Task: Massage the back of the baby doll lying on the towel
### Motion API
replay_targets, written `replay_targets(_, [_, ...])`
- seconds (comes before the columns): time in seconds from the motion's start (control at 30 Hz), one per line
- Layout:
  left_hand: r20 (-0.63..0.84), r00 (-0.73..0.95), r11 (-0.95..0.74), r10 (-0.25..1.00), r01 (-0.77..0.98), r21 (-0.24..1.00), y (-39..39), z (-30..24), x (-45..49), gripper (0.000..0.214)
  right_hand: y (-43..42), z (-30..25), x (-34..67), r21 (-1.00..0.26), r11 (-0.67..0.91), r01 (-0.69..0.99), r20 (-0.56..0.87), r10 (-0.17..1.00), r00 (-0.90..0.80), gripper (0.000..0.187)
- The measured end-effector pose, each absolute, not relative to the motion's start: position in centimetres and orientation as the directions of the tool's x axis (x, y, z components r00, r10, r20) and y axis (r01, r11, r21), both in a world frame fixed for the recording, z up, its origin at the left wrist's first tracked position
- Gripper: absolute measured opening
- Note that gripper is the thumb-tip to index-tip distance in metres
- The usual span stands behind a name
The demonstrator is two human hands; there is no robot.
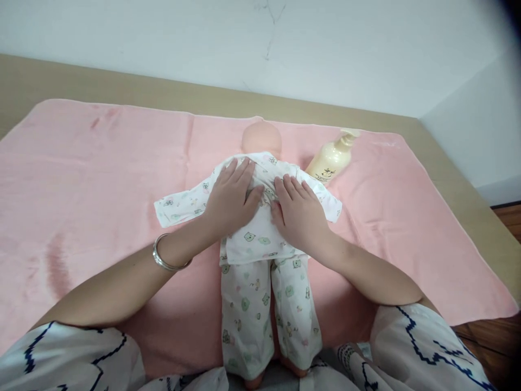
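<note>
Left hand point(234, 195) and right hand point(301, 214) lie flat, grasping nothing, on the already clothed doll's point(261, 139) shirt point(254, 244) toward the blanket's point(109, 179) far edge, creases remaining.

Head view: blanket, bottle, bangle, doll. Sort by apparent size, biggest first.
1. Blanket
2. Doll
3. Bottle
4. Bangle

No close calls; the bangle looks smallest though it's nearer the camera than the bottle.

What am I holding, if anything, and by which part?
Nothing; your left hand and right hand rest flat on the white printed cloth top of the smooth-headed doll.
</note>
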State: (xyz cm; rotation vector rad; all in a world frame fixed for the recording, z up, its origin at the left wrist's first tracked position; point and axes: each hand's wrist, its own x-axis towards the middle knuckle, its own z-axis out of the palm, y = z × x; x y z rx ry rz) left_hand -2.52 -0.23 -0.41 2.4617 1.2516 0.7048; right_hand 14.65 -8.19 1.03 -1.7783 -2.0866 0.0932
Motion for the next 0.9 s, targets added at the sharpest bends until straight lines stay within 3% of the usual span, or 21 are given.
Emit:
replay_targets(0.27, [0.376,0.563,-0.663,0.736,0.710,0.236,-5.4,0.1,-1.7,0.054,-4.8,1.5,17.4,-0.438,0.219,0.872,0.136,0.975,-0.177,0.056])
replay_targets(0.57, [0.197,0.539,-0.571,0.819,0.732,0.371,-0.9,0.9,-2.7,0.057,-8.2,2.3,14.8,-0.188,0.206,0.960,0.164,0.971,-0.177,0.053])
replay_targets(0.77, [0.233,0.556,-0.601,0.798,0.702,0.383,-4.3,0.5,-2.2,0.061,-5.8,2.0,17.0,-0.352,0.222,0.909,0.126,0.974,-0.189,0.059])
replay_targets(0.9, [0.302,0.666,-0.731,0.682,0.631,0.260,-7.4,0.0,-1.9,0.062,-4.2,1.0,17.8,-0.383,0.240,0.892,0.158,0.968,-0.193,0.061])
